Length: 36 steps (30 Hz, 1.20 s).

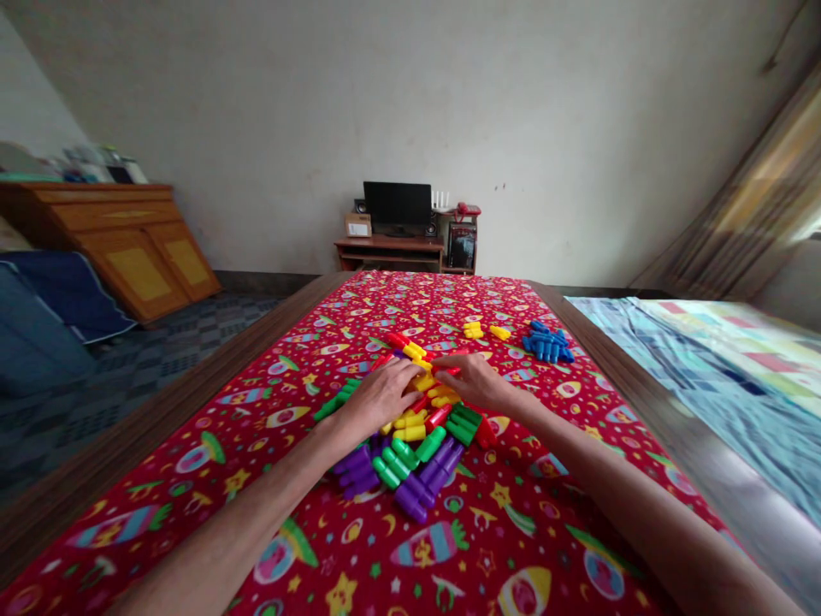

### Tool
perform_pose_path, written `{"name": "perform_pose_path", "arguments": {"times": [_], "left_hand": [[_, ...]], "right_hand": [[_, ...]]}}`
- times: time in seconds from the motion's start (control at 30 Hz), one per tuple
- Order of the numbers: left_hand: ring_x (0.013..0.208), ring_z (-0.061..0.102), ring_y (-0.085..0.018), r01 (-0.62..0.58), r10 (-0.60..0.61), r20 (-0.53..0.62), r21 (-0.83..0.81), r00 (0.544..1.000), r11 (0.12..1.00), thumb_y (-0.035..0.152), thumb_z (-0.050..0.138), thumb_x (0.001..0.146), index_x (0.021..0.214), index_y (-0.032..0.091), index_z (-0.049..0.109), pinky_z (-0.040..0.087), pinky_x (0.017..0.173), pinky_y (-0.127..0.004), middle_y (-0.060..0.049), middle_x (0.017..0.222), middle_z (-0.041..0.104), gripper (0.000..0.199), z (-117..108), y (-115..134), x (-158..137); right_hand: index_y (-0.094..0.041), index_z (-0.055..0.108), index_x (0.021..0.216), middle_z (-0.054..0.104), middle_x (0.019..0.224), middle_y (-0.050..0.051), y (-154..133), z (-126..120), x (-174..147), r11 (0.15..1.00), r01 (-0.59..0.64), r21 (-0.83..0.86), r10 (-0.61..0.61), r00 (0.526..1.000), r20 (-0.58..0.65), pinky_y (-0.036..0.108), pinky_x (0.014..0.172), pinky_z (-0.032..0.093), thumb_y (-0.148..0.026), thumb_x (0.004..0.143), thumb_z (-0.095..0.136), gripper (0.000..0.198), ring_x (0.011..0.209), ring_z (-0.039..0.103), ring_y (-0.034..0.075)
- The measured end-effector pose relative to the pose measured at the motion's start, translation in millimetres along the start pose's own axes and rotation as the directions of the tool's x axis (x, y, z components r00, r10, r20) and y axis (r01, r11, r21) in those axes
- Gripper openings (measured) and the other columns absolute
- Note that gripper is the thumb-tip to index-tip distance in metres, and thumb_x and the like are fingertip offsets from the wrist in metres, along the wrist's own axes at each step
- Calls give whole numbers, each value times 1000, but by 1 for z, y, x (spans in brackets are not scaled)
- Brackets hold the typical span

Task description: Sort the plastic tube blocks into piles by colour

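Plastic bullet-shaped building blocks lie in a mixed pile in front of me. My left hand (381,393) reaches in from the left, its fingers bent and closed on a yellow block (424,382) in the pile. From the right, my right hand (480,382) meets the same yellow pieces, thumb and fingers closed at them; a red block shows by its fingers. The exact grip is partly hidden. Nearer me are yellow blocks (410,433), green blocks (398,459), a dark green block (463,424) and purple blocks (414,496).
Blue blocks (548,344) form a separate group at the right, with a few yellow blocks (473,330) beside it. A red patterned cloth (423,295) covers the table. Beyond stands a desk (388,250) with a monitor (398,205). A bed (705,376) is on the right.
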<state>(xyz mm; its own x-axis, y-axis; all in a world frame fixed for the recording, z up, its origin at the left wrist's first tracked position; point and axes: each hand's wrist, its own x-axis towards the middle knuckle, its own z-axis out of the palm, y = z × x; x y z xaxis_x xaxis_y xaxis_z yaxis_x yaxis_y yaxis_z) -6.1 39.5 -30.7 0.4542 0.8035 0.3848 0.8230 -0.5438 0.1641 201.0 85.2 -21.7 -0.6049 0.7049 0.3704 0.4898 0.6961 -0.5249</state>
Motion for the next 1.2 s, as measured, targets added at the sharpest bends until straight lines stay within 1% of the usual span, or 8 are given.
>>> {"name": "perform_pose_path", "arguments": {"times": [0.13, 0.23, 0.33, 0.53, 0.73, 0.9, 1.07, 1.2], "left_hand": [[86, 69, -21, 182, -193, -52, -166, 980, 969, 23, 54, 88, 103, 18, 69, 53, 80, -29, -7, 97, 74, 22, -3, 4, 3], [82, 70, -19, 204, -236, -56, -339, 970, 918, 31, 53, 90, 103, 18, 68, 54, 73, -26, -5, 93, 75, 24, -7, 2, 5], [94, 67, -20, 168, -198, -82, -283, 977, 944, 32, 57, 88, 108, 17, 65, 53, 82, -29, -6, 100, 72, 26, -6, -6, 2], [106, 62, -25, 91, -95, 56, 70, 994, 993, 24, 60, 87, 111, 16, 66, 48, 96, -37, -11, 108, 66, 26, 0, -14, -7], [114, 60, -27, 193, -209, 101, 153, 973, 969, 23, 63, 82, 121, 16, 60, 47, 98, -37, -14, 118, 64, 40, 4, -12, -5], [108, 63, -29, 174, -184, 106, 97, 977, 980, 23, 66, 78, 110, 18, 66, 49, 94, -38, -12, 111, 69, 32, 3, -12, -4], [90, 69, -24, 246, -246, 15, -6, 969, 969, 29, 54, 84, 100, 19, 69, 52, 81, -31, -9, 95, 73, 24, -7, -5, 1], [85, 70, -22, 216, -223, -13, -190, 975, 958, 35, 49, 85, 107, 17, 69, 52, 76, -27, -7, 94, 75, 34, -15, 1, 6]], "right_hand": [[-14, 70, 105, 73, 94, 10, -12, 14, -3, 992, 123, -28, -121, 990, 78, 23, 69, 45, -17, 84, 55, 27, 78, 64, 16], [-14, 71, 93, 67, 70, 4, -7, 9, -2, 997, 40, -63, -40, 999, 3, 21, 58, 38, -22, 85, 56, 19, 59, 55, 11], [-12, 69, 76, 59, 58, 0, 7, -6, 2, 992, -115, -61, 107, 988, -109, 21, 53, 31, -29, 86, 54, 24, 52, 49, 9], [-12, 70, 67, 63, 56, 2, 59, -39, 2, 863, -504, 42, 491, 816, -306, 20, 49, 32, -29, 82, 53, 28, 52, 55, 11], [-7, 74, 89, 73, 70, 8, 82, -56, -3, 783, -601, 161, 614, 705, -354, 22, 56, 45, -15, 76, 58, 23, 63, 66, 17], [-12, 75, 92, 74, 71, 4, 58, -51, 0, 868, -480, 126, 494, 808, -322, 23, 63, 49, -14, 80, 52, 27, 66, 67, 16], [-15, 75, 96, 75, 85, 7, 10, -23, 0, 994, -94, -56, 85, 986, -144, 25, 67, 49, -19, 85, 52, 25, 71, 67, 16], [-16, 64, 121, 71, 109, 12, -17, 3, -4, 976, 206, -69, -208, 978, -11, 26, 73, 48, -19, 86, 56, 37, 89, 67, 18]]}}
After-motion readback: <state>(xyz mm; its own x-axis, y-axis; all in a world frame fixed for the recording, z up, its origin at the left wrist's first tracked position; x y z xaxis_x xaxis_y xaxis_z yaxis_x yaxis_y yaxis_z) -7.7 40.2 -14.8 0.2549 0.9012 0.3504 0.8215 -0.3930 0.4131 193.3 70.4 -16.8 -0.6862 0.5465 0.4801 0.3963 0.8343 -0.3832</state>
